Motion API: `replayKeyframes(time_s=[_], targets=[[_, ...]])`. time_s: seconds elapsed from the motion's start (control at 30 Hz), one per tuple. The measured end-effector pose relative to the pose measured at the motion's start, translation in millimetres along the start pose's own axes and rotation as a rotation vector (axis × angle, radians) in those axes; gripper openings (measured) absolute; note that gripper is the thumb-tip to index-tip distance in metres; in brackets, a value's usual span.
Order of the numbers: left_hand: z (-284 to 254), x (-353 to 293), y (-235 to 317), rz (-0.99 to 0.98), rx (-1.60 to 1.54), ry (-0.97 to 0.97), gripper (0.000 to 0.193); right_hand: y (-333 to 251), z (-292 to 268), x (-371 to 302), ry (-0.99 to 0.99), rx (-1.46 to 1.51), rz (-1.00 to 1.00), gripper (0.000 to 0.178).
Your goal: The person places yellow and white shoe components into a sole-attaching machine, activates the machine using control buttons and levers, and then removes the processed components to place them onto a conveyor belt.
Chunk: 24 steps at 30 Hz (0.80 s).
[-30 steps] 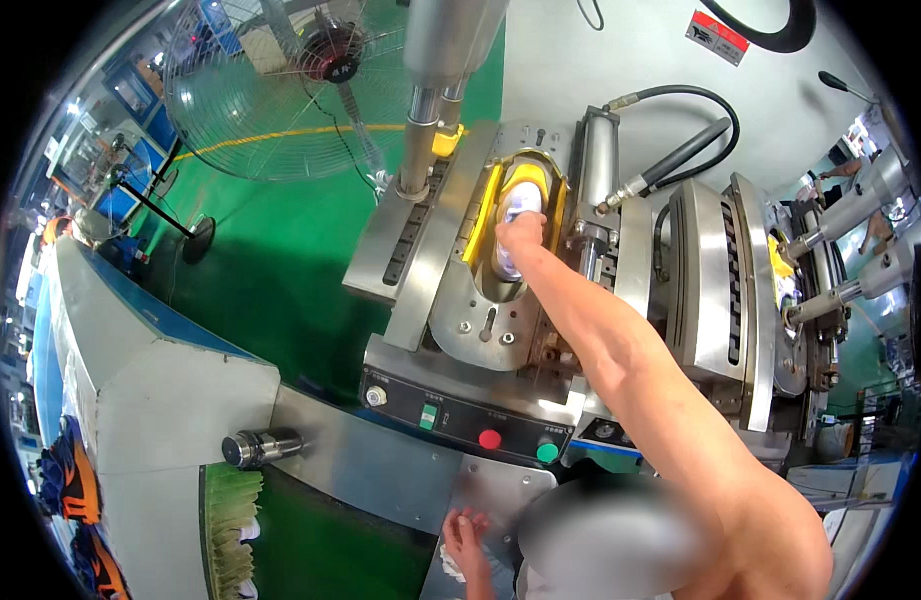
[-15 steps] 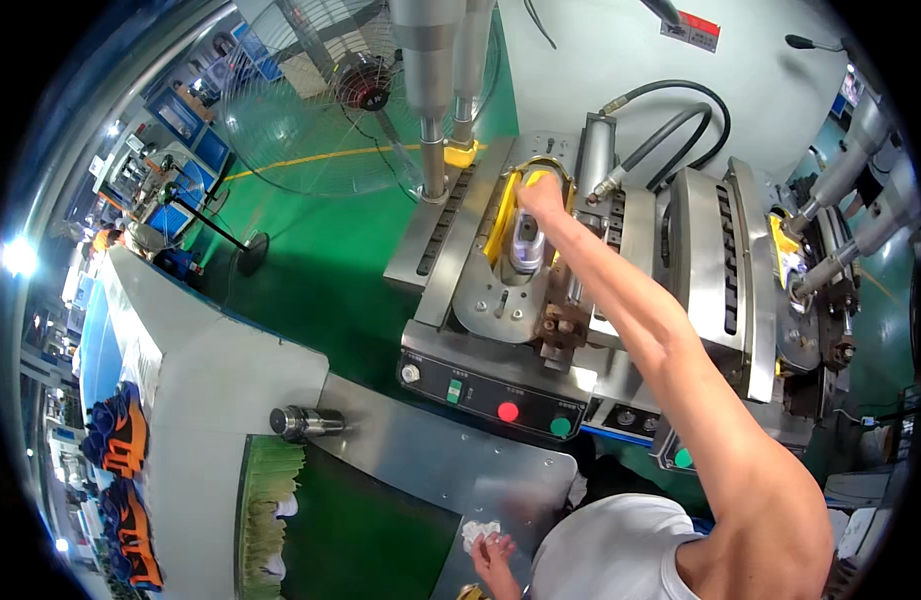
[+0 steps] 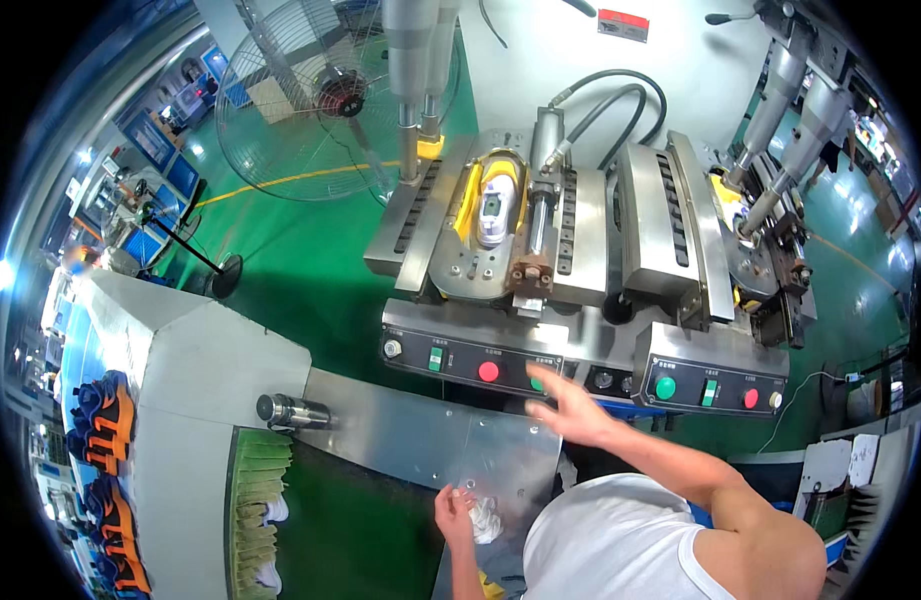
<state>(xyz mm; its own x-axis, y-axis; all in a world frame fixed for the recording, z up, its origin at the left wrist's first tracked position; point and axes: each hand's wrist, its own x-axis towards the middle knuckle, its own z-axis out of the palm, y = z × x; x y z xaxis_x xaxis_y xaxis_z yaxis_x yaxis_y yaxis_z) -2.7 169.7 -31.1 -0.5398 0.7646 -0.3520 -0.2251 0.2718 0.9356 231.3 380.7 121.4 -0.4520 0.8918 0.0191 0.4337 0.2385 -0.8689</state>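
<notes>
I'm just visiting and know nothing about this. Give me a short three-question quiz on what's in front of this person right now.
1. True or false: a shoe lies in the yellow mould of the left press.
2. Which button is the right hand nearest: A red, B green, C black?
3. Fill in: the left hand holds a crumpled white ____.

Key: 1 true; 2 B; 3 cloth (it looks like one).

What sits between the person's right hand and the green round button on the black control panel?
Nothing visible: the right hand hovers open just in front of the green round button on the black control panel, fingertips almost at it.
</notes>
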Motion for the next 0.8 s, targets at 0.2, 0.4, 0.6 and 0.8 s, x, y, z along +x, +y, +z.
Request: replayKeyframes(time_s=[0.2,0.4,0.6,0.8], targets=[[-14.7,-17.4,-16.6,-0.014,0.179,-0.023,0.023,60.0,45.7,-44.9,-0.126,-0.256,-0.083,0.067],[9.0,-56.9,-44.7,-0.115,0.303,0.015,0.033,73.4,49.4,-39.6,-0.198,-0.393,-0.074,0.074],[23.6,-73.0,-61.0,-0.202,0.270,-0.009,0.032,89.6,49.7,-32.6,-0.196,-0.522,-0.099,0.076],[9.5,-55.8,-67.3,-0.166,0.296,-0.048,0.032,77.9,42.9,-21.1,-0.115,-0.544,-0.175,0.073]])
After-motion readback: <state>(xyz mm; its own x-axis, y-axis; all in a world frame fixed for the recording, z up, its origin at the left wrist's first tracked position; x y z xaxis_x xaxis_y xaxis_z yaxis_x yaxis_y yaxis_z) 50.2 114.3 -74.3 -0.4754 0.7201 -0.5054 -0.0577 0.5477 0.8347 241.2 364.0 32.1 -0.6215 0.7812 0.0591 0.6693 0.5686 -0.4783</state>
